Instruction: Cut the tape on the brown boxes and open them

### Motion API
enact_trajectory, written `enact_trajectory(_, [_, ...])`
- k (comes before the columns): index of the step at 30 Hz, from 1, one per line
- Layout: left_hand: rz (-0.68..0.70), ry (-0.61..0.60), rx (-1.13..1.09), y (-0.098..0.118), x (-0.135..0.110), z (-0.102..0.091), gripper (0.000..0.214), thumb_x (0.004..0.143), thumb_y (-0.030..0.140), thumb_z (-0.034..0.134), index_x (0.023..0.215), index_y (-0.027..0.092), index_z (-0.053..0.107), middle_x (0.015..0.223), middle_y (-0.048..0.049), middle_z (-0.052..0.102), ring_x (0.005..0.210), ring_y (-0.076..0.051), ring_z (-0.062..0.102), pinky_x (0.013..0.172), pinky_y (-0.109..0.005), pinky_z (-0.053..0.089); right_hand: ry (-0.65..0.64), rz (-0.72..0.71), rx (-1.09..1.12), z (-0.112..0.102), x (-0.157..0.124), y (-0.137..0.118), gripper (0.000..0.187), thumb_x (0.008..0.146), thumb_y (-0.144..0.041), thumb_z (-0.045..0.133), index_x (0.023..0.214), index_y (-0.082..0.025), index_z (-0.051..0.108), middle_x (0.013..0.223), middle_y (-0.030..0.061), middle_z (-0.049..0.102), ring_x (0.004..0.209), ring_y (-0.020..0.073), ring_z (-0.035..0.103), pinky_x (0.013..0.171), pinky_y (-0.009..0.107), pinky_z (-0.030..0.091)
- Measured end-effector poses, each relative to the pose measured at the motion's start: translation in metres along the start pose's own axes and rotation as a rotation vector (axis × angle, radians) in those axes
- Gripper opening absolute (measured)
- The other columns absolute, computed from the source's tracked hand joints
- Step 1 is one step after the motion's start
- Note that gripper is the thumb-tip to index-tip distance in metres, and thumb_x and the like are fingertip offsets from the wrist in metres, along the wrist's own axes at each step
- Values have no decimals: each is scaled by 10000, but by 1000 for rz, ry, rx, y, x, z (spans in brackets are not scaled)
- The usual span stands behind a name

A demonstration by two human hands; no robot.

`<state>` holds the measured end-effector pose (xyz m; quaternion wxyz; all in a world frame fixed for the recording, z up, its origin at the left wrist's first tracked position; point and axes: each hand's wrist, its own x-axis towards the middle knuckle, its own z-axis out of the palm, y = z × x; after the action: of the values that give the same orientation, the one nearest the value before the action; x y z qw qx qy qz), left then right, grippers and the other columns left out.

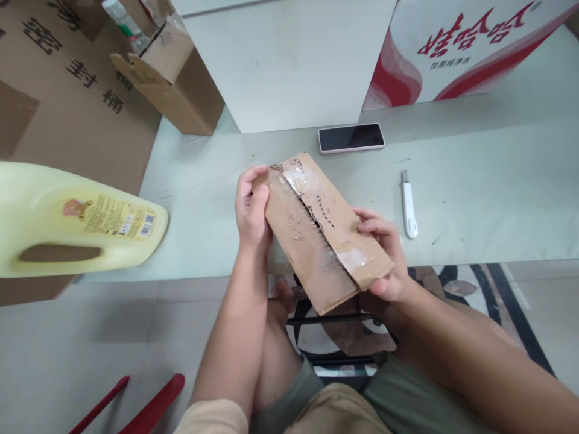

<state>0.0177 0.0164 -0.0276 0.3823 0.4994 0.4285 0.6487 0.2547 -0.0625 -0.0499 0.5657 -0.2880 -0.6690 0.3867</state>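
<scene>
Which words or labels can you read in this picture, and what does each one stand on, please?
"密封桶": big brown carton, left; the characters above it are cut off.
"娃哈哈" and "饮用纯净水", upside down: red-and-white carton.
Yellow jug label: too small to read.
Held cardboard box: no readable print.

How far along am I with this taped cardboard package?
Done: the taped seam looks cut and ragged, and the cutter lies on the table. In hand: left hand and right hand grip the cardboard package by its sides. Left: its flaps lie closed; no contents show.
</scene>
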Motion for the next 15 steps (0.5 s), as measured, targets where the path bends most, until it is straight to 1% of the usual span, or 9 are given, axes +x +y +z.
enact_trajectory(5, [3, 14, -35, 1, 0, 2, 429, 856, 602, 755, 1134, 281, 697, 1112, -50, 713, 963, -209, 696, 861, -340, 566, -25, 5, -69, -3, 2, -3, 705, 755, -736, 743, 1303, -356, 512, 1433, 118, 526, 1371, 391, 550, 1069, 620, 535])
enact_trajectory(7, [5, 18, -42, 1, 0, 2, 430, 842, 594, 773, 1127, 280, 704, 1109, -48, 713, 961, -203, 692, 857, -329, 560, -34, 4, -95, -3, 3, -5, 690, 766, -728, 727, 1322, -368, 531, 1432, 113, 527, 1368, 396, 549, 1088, 640, 519])
enact_trajectory(9, [4, 18, -43, 0, 0, 2, 436, 829, 590, 789, 1123, 278, 710, 1111, -47, 713, 966, -200, 688, 863, -320, 554, -41, -3, -112, -3, 3, -7, 642, 805, -710, 697, 1348, -393, 570, 1442, 103, 524, 1365, 394, 547, 1119, 654, 490])
enact_trajectory(11, [-6, 17, -39, 0, -1, 1, 440, 830, 591, 787, 1130, 279, 711, 1121, -48, 713, 981, -200, 685, 874, -317, 549, -37, -6, -124, -3, 4, -10, 598, 832, -710, 666, 1344, -408, 605, 1443, 92, 525, 1355, 384, 551, 1136, 651, 478])
enact_trajectory(13, [-17, 20, -37, 0, -1, 1, 441, 835, 594, 778, 1138, 281, 711, 1136, -51, 712, 990, -200, 683, 872, -315, 547, -41, -12, -135, -3, 4, -11, 593, 835, -710, 655, 1334, -392, 605, 1432, 94, 528, 1350, 380, 554, 1123, 639, 494])
enact_trajectory(15, [-23, 20, -37, 0, -2, 1, 441, 832, 598, 775, 1134, 282, 716, 1138, -53, 712, 971, -198, 681, 850, -312, 549, -54, -19, -144, -4, 5, -11, 613, 834, -695, 658, 1342, -365, 567, 1423, 109, 524, 1354, 384, 552, 1089, 627, 523])
